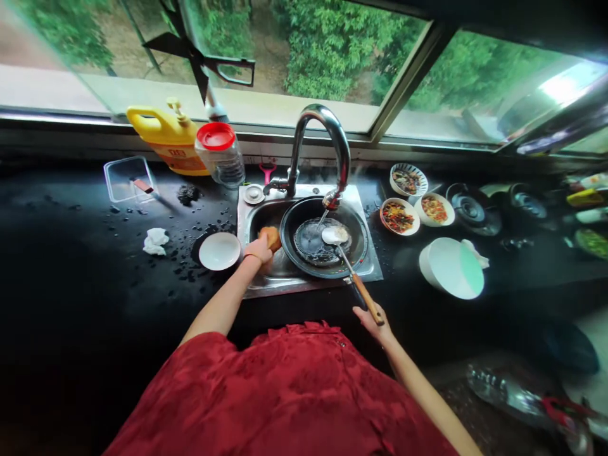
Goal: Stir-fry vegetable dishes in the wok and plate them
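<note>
My left hand (261, 249) is closed around an orange-brown sponge (272, 237) at the left side of the steel sink, beside a dark wok (287, 248). Water runs from the faucet (342, 152) into the wok, where some water has pooled. A metal spatula (365, 296) with a wooden handle leans over the wok's near rim, its head in the water. My right hand (375, 324) is closed at the wok's dark handle, partly hidden; the spatula's handle lies across this hand. Left of the sink stands a white bowl (220, 251).
Several filled bowls, including one (399, 217), stand right of the sink (266, 288) near a large white bowl (444, 269). At the back left are a yellow jug (166, 136), a red-lidded jar (220, 158) and a clear tray (124, 180). A crumpled tissue (156, 241) lies on the wet black counter.
</note>
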`<move>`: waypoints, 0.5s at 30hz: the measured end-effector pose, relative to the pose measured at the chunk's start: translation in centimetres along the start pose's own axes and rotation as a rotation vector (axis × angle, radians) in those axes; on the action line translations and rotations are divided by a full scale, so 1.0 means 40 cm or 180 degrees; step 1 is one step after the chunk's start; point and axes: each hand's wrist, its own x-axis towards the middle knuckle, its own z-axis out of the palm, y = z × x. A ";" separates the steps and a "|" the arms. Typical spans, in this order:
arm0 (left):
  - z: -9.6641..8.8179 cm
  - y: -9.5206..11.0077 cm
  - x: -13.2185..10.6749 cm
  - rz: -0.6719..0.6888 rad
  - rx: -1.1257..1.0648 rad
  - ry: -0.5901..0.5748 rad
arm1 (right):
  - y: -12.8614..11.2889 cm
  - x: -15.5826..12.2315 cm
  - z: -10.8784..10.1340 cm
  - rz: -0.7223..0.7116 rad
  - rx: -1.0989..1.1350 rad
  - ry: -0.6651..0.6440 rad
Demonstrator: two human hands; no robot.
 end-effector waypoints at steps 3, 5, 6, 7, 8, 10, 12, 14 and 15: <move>-0.094 -0.026 -0.106 -0.0012 0.0400 0.0194 | -0.012 0.013 -0.002 -0.0005 0.0128 0.0003; -0.136 -0.015 -0.152 0.0134 0.0502 0.0388 | -0.026 0.018 -0.013 -0.0080 0.0277 -0.0035; -0.147 -0.002 -0.164 0.0204 0.0518 0.0465 | -0.033 0.021 -0.020 -0.0149 0.0384 -0.0060; -0.152 0.014 -0.167 0.0269 0.0529 0.0518 | -0.041 0.024 -0.029 -0.0231 0.0514 -0.0077; -0.152 0.033 -0.163 0.0330 0.0540 0.0550 | -0.048 0.029 -0.037 -0.0319 0.0669 -0.0085; -0.140 0.070 -0.138 0.0462 0.0570 0.0566 | -0.062 0.039 -0.049 -0.0448 0.1030 -0.0071; -0.122 0.102 -0.104 0.0602 0.0593 0.0543 | -0.074 0.050 -0.056 -0.0446 0.1410 -0.0090; -0.106 0.126 -0.070 0.0707 0.0600 0.0459 | -0.086 0.058 -0.060 -0.0381 0.1717 -0.0185; -0.101 0.135 -0.056 0.0741 0.0597 0.0401 | -0.092 0.062 -0.064 -0.0347 0.1875 -0.0257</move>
